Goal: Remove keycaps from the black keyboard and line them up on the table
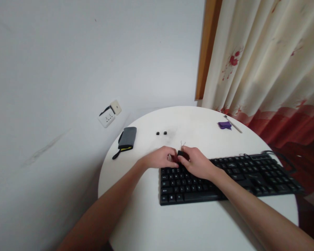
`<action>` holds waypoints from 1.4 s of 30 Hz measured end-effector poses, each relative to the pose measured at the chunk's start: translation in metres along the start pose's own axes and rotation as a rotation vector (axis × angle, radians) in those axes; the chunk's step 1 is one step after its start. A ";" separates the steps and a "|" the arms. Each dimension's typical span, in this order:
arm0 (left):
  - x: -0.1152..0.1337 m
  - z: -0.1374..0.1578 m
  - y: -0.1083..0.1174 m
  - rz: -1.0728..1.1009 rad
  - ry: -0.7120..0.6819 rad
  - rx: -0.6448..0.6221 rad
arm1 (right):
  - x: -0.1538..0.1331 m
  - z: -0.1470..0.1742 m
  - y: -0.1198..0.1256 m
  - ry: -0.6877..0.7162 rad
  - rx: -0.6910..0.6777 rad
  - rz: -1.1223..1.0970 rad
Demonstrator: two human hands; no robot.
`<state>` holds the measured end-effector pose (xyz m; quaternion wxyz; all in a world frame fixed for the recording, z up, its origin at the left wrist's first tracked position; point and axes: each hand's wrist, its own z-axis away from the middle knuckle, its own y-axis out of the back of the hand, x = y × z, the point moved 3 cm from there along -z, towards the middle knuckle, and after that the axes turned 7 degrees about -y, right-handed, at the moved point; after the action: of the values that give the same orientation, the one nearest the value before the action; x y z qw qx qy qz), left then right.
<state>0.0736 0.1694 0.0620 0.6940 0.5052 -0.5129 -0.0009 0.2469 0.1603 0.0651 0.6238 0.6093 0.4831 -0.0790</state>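
Note:
On the round white table lies a black keyboard, under both my hands. My right hand pinches a small wire keycap puller by its black end, above the keyboard's upper left part. Its two thin wire prongs point away from me. My left hand is right beside it at the keyboard's top left corner, with fingers curled toward the thumb. Whatever sits at its fingertips is too small and hidden to make out. Two small black keycaps lie on the table beyond my left hand.
A grey folded pouch with a black strap lies at the table's left edge. At the far right are a purple cloth strip and a thin brush. The keyboard's cable loops behind it. A wall and a curtain border the table.

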 end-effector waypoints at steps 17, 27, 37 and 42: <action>0.012 -0.005 -0.002 -0.050 -0.130 0.183 | 0.018 -0.009 -0.006 -0.209 0.123 -0.410; 0.018 -0.006 -0.003 -0.225 -0.220 0.471 | 0.014 -0.007 0.003 -0.246 0.181 -0.480; 0.021 -0.009 -0.008 -0.356 -0.318 0.416 | 0.019 -0.009 0.008 -0.174 0.294 -0.406; 0.028 -0.008 -0.013 -0.417 -0.324 0.453 | 0.022 -0.010 0.009 -0.177 0.304 -0.413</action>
<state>0.0994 0.1543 0.0737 0.4587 0.7337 -0.4893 -0.1088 0.2596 0.1814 0.0584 0.5355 0.5753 0.5234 -0.3292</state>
